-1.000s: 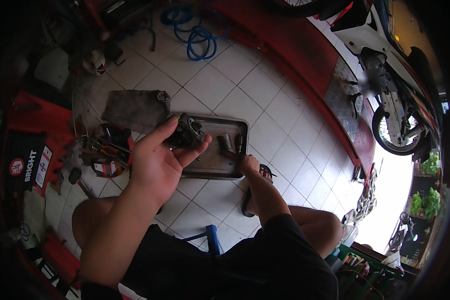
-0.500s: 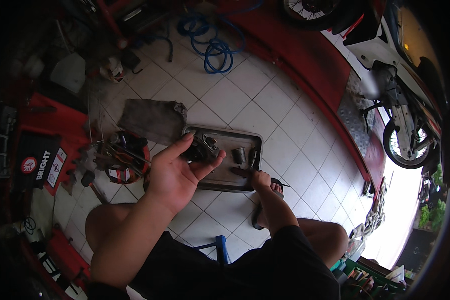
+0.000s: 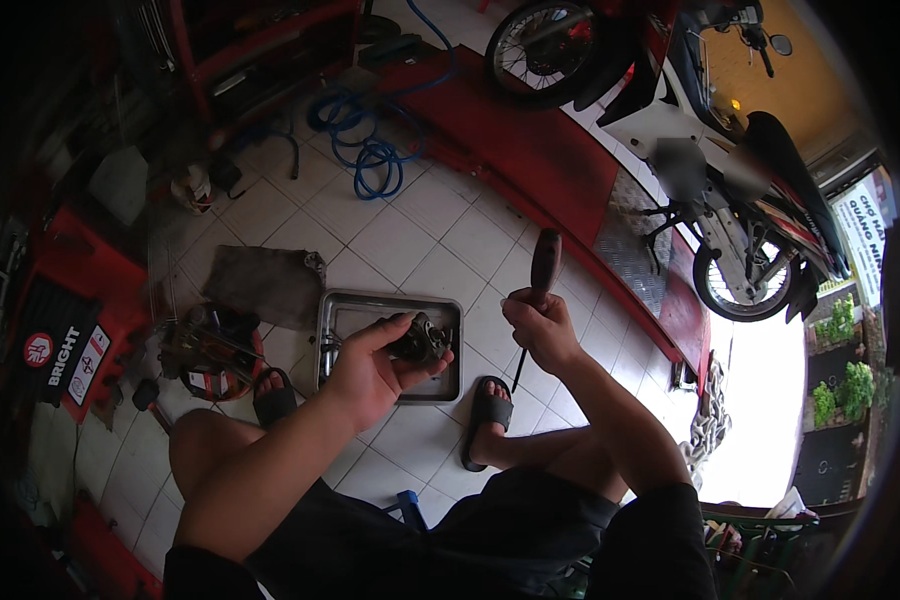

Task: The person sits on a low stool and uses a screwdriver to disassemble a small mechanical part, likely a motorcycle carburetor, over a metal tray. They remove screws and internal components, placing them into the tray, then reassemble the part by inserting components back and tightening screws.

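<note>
My left hand (image 3: 365, 375) is closed round a dark metal part that looks like a carburetor (image 3: 420, 341), held above a shallow metal tray (image 3: 458, 320). My right hand (image 3: 544, 328) grips a screwdriver (image 3: 545, 262) by its dark brown handle. The handle's butt points up, and the thin shaft runs down below the fist. This hand is to the right of the tray, apart from the carburetor. My left hand and the carburetor hide much of the tray's inside.
A grey cloth (image 3: 262, 285) lies beyond the tray's left side. Left of it sits a round container of tools (image 3: 215, 350). A blue hose (image 3: 355, 140) coils on the tiles. Motorcycles (image 3: 710, 170) stand by a red lift platform (image 3: 530, 150). My sandalled foot (image 3: 490, 408) is near the tray.
My right hand has risen out of the tray area with the screwdriver, now upright. My left hand still holds the carburetor, its fingers closer round it. The whole view has shifted.
</note>
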Available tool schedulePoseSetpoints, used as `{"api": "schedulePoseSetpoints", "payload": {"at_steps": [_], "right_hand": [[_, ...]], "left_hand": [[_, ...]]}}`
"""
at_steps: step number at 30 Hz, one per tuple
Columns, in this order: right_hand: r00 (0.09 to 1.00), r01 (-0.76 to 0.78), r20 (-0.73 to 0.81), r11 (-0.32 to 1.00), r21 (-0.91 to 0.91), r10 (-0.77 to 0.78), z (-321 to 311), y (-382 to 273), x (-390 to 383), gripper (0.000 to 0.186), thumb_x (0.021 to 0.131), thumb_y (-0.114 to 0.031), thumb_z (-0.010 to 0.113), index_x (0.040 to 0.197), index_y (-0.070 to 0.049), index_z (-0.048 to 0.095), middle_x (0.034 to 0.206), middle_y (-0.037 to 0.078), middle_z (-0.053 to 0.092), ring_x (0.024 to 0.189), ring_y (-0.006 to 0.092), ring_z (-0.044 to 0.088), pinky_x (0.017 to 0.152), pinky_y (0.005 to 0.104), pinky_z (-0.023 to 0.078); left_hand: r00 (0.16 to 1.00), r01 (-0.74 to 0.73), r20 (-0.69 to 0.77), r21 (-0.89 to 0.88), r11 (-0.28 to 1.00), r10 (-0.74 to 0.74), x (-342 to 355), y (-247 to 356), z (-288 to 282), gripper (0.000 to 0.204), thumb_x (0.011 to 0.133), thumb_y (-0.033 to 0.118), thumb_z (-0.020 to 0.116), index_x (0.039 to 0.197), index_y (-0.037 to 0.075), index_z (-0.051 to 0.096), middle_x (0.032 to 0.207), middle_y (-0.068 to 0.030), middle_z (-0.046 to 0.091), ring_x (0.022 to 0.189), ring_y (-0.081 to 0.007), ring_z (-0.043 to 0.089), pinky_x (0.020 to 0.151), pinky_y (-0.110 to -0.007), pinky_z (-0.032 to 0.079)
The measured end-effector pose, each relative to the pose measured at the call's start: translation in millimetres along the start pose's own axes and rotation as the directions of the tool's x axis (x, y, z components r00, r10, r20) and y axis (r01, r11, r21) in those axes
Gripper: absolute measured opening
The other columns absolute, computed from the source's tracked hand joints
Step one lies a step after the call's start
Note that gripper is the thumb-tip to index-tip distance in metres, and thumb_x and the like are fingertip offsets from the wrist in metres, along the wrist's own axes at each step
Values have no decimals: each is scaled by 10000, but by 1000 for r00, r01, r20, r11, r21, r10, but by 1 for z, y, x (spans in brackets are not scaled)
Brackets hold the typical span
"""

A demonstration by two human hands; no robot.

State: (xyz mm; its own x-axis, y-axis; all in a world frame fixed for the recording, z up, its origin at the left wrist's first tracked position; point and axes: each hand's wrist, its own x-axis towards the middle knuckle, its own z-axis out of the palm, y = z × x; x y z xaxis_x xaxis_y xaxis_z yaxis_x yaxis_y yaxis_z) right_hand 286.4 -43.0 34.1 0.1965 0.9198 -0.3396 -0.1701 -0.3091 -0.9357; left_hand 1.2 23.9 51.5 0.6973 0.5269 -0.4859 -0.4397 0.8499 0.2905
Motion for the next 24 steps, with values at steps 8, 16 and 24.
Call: {"api": "schedulePoseSetpoints", "payload": {"at_steps": [8, 16, 24], "right_hand": [[948, 294, 98, 952, 90, -302, 67, -35, -73, 204, 916, -19, 683, 1116, 12, 657, 932, 148, 679, 569, 75, 513, 483, 234, 395], [841, 520, 293, 829, -204, -455, 65, -34, -82, 186, 815, 76, 746, 967, -31, 731, 964, 73, 727, 937, 188, 700, 848, 323, 555], [791, 611, 282, 718, -334, -542, 65, -35, -82, 230, 735, 85, 773, 931, -35, 767, 1031, 97, 727, 970, 214, 715, 858, 325, 565]], "left_hand": [[974, 171, 137, 68, 983, -179, -13, -25, 6, 330, 976, 210, 620, 1233, 4, 592, 1145, -152, 675, 1077, -357, 681, 1034, -512, 532], [921, 147, 339, 160, 976, -194, -17, -31, -2, 292, 1007, 210, 588, 1244, 40, 579, 1150, -112, 668, 1109, -293, 669, 1048, -524, 523], [935, -306, 287, 361, 881, 208, -10, -40, -3, 373, 929, 76, 706, 1265, 69, 544, 1126, -20, 588, 1045, -117, 618, 935, -319, 551]]}}
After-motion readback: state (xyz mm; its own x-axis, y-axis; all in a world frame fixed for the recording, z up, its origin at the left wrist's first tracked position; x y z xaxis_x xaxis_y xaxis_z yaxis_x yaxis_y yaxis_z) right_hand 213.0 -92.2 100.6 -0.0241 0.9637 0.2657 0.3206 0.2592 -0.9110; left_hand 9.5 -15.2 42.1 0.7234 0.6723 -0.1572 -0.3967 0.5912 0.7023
